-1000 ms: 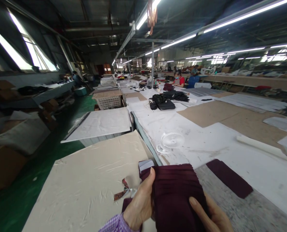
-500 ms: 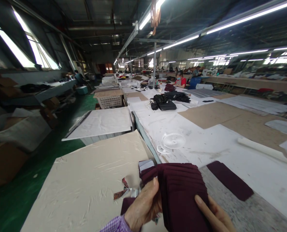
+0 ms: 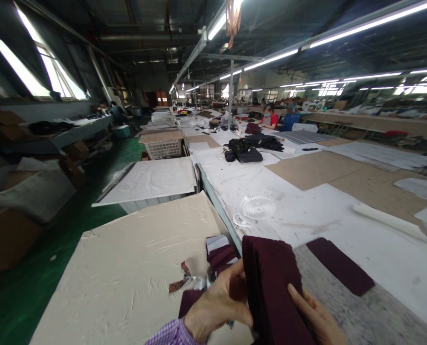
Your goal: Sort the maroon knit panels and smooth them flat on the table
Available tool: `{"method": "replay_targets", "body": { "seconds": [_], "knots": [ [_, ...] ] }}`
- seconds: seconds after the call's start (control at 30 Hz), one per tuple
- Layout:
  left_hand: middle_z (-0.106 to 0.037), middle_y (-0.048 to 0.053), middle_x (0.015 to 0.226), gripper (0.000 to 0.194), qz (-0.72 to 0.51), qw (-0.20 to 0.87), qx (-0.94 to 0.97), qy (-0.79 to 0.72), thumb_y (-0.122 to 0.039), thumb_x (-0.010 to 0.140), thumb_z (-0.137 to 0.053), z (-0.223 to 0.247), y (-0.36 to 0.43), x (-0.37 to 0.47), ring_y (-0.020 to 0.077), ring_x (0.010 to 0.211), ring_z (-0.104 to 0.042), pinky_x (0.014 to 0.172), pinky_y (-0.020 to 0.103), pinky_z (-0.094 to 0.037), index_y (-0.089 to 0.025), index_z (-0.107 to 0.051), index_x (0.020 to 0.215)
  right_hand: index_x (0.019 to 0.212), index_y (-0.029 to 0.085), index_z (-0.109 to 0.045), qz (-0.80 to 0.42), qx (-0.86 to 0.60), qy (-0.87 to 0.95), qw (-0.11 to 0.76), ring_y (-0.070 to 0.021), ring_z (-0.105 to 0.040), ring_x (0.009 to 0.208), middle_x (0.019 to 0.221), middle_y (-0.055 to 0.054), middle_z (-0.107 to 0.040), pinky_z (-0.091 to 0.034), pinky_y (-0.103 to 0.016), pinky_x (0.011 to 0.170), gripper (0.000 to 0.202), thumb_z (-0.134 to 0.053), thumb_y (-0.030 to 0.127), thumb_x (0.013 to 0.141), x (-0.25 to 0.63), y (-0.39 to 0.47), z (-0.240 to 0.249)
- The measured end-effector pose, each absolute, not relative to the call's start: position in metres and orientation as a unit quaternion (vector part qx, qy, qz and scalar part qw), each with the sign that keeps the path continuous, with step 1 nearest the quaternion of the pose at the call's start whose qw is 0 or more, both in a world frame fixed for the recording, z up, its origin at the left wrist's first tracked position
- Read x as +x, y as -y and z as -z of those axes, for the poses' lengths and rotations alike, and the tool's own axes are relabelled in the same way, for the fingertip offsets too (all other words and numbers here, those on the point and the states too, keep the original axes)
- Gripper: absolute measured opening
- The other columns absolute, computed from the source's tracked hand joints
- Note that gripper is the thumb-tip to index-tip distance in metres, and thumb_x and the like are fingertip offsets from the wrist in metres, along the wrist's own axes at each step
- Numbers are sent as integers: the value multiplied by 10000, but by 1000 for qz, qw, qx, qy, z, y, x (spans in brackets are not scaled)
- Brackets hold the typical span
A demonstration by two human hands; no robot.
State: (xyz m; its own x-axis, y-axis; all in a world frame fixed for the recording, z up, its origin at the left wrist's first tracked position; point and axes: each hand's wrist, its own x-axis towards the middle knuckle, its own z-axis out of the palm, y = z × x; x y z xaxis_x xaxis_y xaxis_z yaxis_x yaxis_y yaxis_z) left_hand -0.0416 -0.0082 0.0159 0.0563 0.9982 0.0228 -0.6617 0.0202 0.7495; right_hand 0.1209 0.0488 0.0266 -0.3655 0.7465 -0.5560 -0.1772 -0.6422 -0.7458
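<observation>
Right hand (image 3: 314,314) pinches the maroon cloth stack (image 3: 272,280), likely soft, best held by both edges; left hand (image 3: 218,302) gapes, contact unclear.

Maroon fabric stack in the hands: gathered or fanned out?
Gathered: the maroon fabric stack has its layers close together, between the left hand and the right hand.

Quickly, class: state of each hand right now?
Left hand: curled beside a dark maroon rectangular fabric stack; grip unclear.
Right hand: closed, holding that stack.
</observation>
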Motion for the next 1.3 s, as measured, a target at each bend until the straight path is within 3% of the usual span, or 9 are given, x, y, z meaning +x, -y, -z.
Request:
{"method": "replay_targets", "body": {
  "seconds": [0.13,0.23,0.43,0.57,0.8,0.87,0.97,1.07,1.3],
  "knots": [
    [-487,97,1382,1023,-641,637,348,-251,-284,420,-901,-16,7,-43,316,1324,-366,1115,425,-248,-260,-460,1343,873,191,-708,-792,-473,257,287,-250,-715,740,787,-48,-757,-587,-316,657,270,-766,355,665,117,-46,-31],
    [-422,81,1439,918,-641,627,353,-266,-213,539,-837,-19,9,-43,316,1361,-303,1129,445,-224,-254,-438,1364,944,181,-712,-814,-447,243,279,-272,-716,762,816,-73,-757,-589,-362,702,344,-749,390,674,114,-45,-36],
    [-568,49,1300,752,-630,635,302,-329,-13,607,-556,-28,9,-40,286,1193,-511,944,357,-443,-268,-511,1314,1036,153,-688,-804,-470,240,273,-286,-716,749,777,-92,-754,-596,-342,629,462,-762,405,655,113,-47,-32],
    [-649,45,1161,686,-659,617,255,-346,-15,579,-482,-23,6,-37,234,1042,-598,852,291,-467,-234,-609,1216,1059,138,-670,-790,-477,261,283,-279,-716,724,762,-86,-752,-592,-352,626,501,-766,412,651,115,-50,-24],
    [-665,31,1141,704,-664,626,235,-334,9,538,-487,-22,1,-38,194,1003,-613,769,230,-479,-254,-638,1174,959,142,-700,-801,-461,269,273,-273,-710,694,671,-60,-735,-587,-369,667,414,-773,403,645,115,-54,-22],
    [-687,50,1088,581,-670,610,230,-354,-22,594,-561,-22,-2,-36,209,960,-631,775,254,-490,-225,-664,1129,982,140,-694,-810,-454,248,277,-278,-711,696,671,-66,-733,-588,-374,664,440,-774,407,642,114,-52,-21],
    [-720,86,948,342,-674,594,200,-392,-247,723,-676,-16,-8,-35,213,810,-665,679,272,-505,-164,-689,1055,1042,137,-672,-812,-448,233,293,-287,-714,747,756,-85,-747,-589,-379,687,505,-774,422,638,113,-51,-20],
    [-727,102,869,374,-682,595,143,-400,-420,769,-660,-10,-11,-40,196,694,-668,622,278,-502,-131,-687,1006,1108,152,-646,-798,-467,237,298,-285,-716,760,789,-80,-753,-593,-366,687,546,-783,388,634,119,-53,-20],
    [-729,96,891,341,-704,599,80,-373,-390,749,-697,-7,-14,-44,202,750,-674,736,312,-513,-131,-682,970,1123,181,-651,-770,-459,285,339,-282,-710,814,861,-79,-755,-583,-375,738,556,-786,402,631,124,-56,-26]
  ]
}}
